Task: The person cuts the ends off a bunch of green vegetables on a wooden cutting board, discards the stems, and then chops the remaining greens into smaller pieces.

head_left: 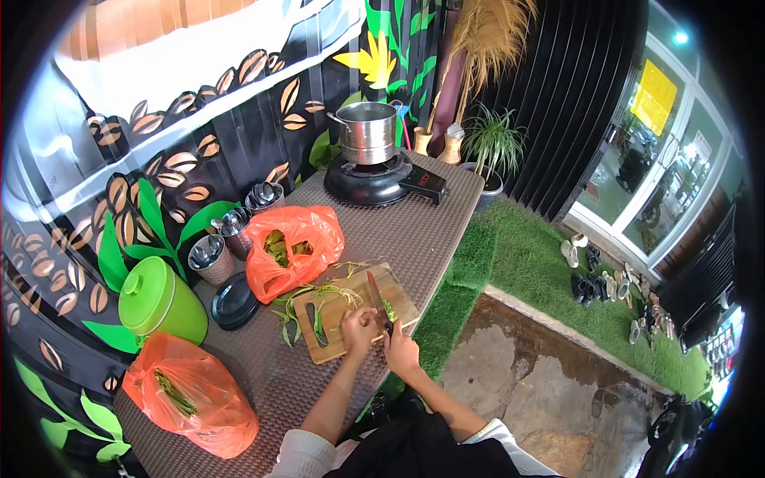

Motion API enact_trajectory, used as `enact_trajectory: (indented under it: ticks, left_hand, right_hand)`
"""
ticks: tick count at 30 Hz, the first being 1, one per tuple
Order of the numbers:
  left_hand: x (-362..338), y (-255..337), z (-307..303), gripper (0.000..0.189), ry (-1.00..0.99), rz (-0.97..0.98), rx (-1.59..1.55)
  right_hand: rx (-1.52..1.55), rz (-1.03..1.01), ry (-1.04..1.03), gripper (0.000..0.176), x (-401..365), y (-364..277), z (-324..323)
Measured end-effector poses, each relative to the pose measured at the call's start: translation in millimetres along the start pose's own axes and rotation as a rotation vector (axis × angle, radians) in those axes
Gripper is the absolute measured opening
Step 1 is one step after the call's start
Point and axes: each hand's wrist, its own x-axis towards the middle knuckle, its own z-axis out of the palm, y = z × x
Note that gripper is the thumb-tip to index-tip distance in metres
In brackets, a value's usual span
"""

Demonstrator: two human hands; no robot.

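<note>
My right hand (401, 352) is wrapped around the black handle of a knife (374, 291), whose blade points away from me over the wooden cutting board (331, 344). Beside it, my left hand (358, 331) is closed with its fingers curled together; what they hold, if anything, is too small to make out. Chopped green pieces (389, 311) lie on the board just right of the blade. Long green stems with pale roots (341, 293) spread along the board's far side. Some leaves (319, 325) rest near the board's handle slot.
Behind the board sits an orange plastic bag (271, 275) of greens; a second orange bag (211, 422) stands nearer. A green lidded container (163, 299), black plates (233, 303) and cutlery cups (209, 261) line the wall. At the far end, a steel pot (368, 135) stands on a portable stove (362, 190).
</note>
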Motion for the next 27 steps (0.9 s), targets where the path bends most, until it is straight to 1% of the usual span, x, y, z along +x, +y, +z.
enact_trajectory:
  ticks: [2,3,5,6,8,9,11,12,14,15,17,18,20,21,23,24,26,27]
  left_hand:
    - [7,-7,-10,0.016,0.023,-0.182,-0.212]
    - [12,-13,-18,0.016,0.025,-0.184,-0.210]
    - [24,-28,-40,0.016,0.213,0.061,0.037]
    - [30,-36,-49,0.016,0.215,0.061,0.039]
    - [39,-55,-64,0.016,0.249,0.042,0.251]
    - [44,-64,-67,0.016,0.251,0.043,0.252]
    - [51,-83,-71,0.014,0.209,0.129,0.387]
    - [53,-88,-72,0.014,0.210,0.130,0.389]
    - [58,-97,-74,0.011,0.022,-0.092,0.134]
    - [60,-101,-75,0.011,0.023,-0.091,0.134]
    - [63,-107,-76,0.007,-0.032,-0.018,0.185]
    - [63,-103,-78,0.007,-0.033,-0.019,0.185]
    - [67,-93,-80,0.009,-0.004,-0.050,0.329]
    - [69,-87,-82,0.009,-0.004,-0.049,0.329]
    - [75,-73,-89,0.008,0.040,0.040,0.253]
    - [78,-68,-93,0.008,0.041,0.038,0.255]
    - [87,-55,-97,0.007,0.047,0.019,-0.073]
    - [89,-45,-100,0.007,0.048,0.019,-0.073]
  right_hand:
    - [0.062,0.008,0.003,0.044,0,2,5]
    - [0.063,0.005,0.000,0.044,-1,2,6]
    - [0.085,0.038,-0.019,0.044,-2,1,6]
    - [0.086,0.036,-0.020,0.044,-3,1,7]
    - [0.160,0.065,0.001,0.034,-6,2,12]
    - [0.161,0.063,0.001,0.034,-7,2,13]
    - [0.153,0.044,-0.042,0.043,-9,3,15]
    - [0.154,0.042,-0.042,0.043,-10,2,14]
    - [0.198,0.049,-0.037,0.041,-13,1,12]
    - [0.198,0.049,-0.036,0.041,-13,2,12]
    - [0.194,0.077,-0.059,0.039,-13,4,13]
    - [0.194,0.077,-0.060,0.039,-14,4,14]
    - [0.235,0.095,-0.030,0.033,-14,5,14]
    - [0.235,0.096,-0.030,0.033,-14,6,14]
    - [0.253,0.105,-0.021,0.032,-15,7,15]
    - [0.253,0.105,-0.024,0.032,-15,7,15]
    - [0.246,0.106,-0.035,0.033,-14,7,14]
    - [0.246,0.105,-0.035,0.033,-13,7,14]
